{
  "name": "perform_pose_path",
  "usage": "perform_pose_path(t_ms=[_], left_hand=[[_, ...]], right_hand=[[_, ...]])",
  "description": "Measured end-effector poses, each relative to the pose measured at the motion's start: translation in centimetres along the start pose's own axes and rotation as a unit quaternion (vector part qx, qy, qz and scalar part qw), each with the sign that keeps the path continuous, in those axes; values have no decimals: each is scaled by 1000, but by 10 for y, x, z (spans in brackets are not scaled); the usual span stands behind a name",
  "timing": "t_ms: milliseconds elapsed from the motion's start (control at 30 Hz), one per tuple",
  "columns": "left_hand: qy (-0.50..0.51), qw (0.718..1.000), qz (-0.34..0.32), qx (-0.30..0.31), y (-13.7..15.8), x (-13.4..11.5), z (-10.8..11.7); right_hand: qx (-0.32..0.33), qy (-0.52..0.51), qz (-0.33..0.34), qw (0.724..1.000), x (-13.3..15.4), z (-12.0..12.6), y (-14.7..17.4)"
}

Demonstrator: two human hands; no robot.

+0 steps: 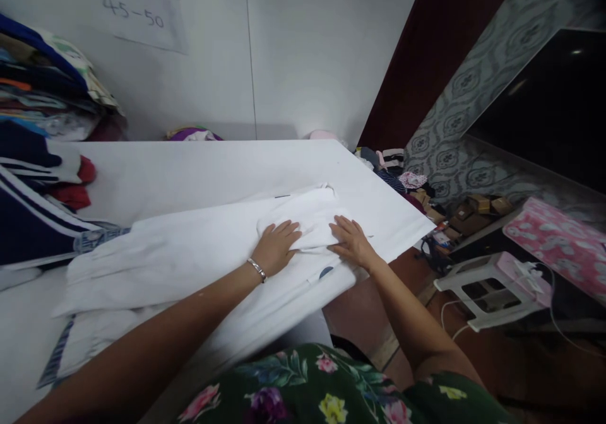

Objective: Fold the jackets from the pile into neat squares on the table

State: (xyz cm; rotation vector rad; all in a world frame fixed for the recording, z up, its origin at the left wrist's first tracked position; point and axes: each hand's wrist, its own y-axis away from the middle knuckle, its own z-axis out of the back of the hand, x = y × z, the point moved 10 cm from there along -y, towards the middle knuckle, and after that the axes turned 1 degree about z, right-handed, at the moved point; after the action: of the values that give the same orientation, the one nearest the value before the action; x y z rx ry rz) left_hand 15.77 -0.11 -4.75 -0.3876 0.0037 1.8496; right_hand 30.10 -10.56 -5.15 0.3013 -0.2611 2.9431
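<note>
Lying beside white garment [199,235]: navy clothing [33,225]

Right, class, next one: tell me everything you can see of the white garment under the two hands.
The white garment looks like soft, plain fabric, lightly wrinkled. It lies spread lengthwise on the white table, with a folded or bunched part towards its right end. The left hand and right hand rest on opposite sides of that part, fingers spread. A dark round mark shows just below the hands; whether it belongs to this garment cannot be told.
</note>
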Motion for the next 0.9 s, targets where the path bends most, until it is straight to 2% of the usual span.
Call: perform_pose_path(t_ms=[200,467,567,733,900], left_hand=[[29,999,17,2,1,-1,7],[23,1000,2,-16,5,-5,12],[18,999,-5,-30,7,-5,13],[35,999,2,-35,7,-3,15],[44,998,6,-52,2,1,21]], right_hand=[[-32,24,28,999,20,-2,-14],[-112,28,-7,993,13,1,-17],[-98,28,-6,995,17,1,-15],[-32,18,44,998,37,0,-10],[-46,20,26,998,37,5,-16]])
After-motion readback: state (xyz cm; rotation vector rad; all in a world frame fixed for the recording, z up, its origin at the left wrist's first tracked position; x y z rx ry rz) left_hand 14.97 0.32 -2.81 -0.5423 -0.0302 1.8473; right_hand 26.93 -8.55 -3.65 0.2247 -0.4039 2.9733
